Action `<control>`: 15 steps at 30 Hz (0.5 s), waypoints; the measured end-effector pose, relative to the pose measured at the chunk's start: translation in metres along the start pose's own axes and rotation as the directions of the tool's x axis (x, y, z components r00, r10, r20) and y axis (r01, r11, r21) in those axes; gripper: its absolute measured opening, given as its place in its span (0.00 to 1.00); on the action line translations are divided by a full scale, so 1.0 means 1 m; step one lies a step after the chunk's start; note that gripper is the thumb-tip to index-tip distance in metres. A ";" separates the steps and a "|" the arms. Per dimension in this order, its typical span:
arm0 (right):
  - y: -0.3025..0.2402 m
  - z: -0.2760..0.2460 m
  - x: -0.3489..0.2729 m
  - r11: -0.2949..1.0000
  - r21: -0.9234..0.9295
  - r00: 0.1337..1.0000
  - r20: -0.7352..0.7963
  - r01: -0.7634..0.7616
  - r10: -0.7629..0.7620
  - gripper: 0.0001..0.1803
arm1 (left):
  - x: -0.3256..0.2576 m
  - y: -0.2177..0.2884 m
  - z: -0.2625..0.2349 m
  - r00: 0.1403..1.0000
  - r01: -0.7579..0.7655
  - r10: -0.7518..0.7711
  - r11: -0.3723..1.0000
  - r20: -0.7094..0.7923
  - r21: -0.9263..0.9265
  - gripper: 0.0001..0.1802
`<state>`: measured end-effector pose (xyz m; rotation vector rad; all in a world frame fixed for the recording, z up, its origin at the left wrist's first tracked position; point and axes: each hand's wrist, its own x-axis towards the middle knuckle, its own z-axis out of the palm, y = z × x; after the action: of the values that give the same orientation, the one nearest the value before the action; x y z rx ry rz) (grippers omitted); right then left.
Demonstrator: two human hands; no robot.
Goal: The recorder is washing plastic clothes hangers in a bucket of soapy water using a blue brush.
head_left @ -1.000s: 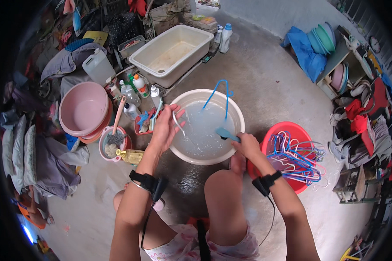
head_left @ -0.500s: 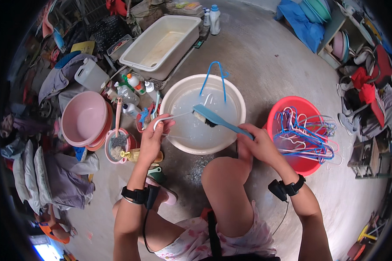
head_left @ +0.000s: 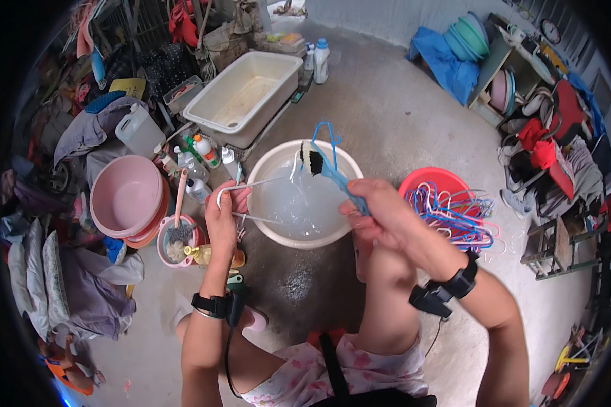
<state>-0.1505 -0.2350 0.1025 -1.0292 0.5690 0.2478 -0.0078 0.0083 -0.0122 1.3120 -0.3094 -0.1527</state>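
Note:
My left hand (head_left: 223,216) is closed round one end of a white clothes hanger (head_left: 259,182), which reaches out over a cream basin (head_left: 265,227) of cloudy water. In my right hand (head_left: 385,211) is the handle of a blue scrubbing brush (head_left: 335,178). Its head, with white and black bristles, is raised above the water, turned sideways and apart from the hanger's near arms. A blue hanger (head_left: 337,152) stands partly in the basin by the far rim, its lower part hidden. To the right, a red basin (head_left: 431,175) holds a heap of blue, white and pink hangers (head_left: 448,217).
Left of the basin stand several bottles (head_left: 207,150), a small pink bucket (head_left: 163,247) with brushes, and a yellow oil-like bottle (head_left: 214,256). Pink basins (head_left: 125,193) are stacked farther left. A large cream tub (head_left: 204,119) lies behind; slatted stools (head_left: 557,247) stand at right.
My right hand has lifted the brush up off the white hanger and turned its bristles sideways. My left hand keeps hold of the hanger. The view has shifted, showing more of the far wall.

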 end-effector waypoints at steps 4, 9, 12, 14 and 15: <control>0.030 0.023 0.013 0.993 0.039 0.993 -0.055 0.107 -0.105 0.11 | -0.002 0.008 0.006 0.999 -0.007 0.004 0.998 -0.045 -0.057 0.17; 0.069 0.032 0.041 0.955 -0.224 0.981 0.014 0.193 -0.194 0.20 | -0.009 0.004 0.004 1.000 0.017 -0.016 0.998 0.016 -0.068 0.13; 0.102 0.024 0.051 0.357 -0.650 0.674 0.336 0.671 -0.658 0.21 | -0.013 -0.008 0.002 0.999 0.048 -0.045 0.989 -0.019 0.137 0.14; 0.111 0.018 0.062 0.167 -0.746 0.645 0.413 0.644 -0.643 0.22 | -0.015 -0.015 -0.001 0.999 0.051 -0.046 0.973 -0.028 0.226 0.13; 0.113 0.013 0.066 -0.052 -0.806 0.615 0.490 0.590 -0.618 0.23 | -0.014 -0.019 -0.003 0.998 0.067 -0.061 0.973 -0.034 0.222 0.13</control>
<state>-0.1425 -0.1709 -0.0123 -2.4213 -0.2228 -0.3465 -0.0189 0.0101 -0.0326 1.5471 -0.2665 -0.1575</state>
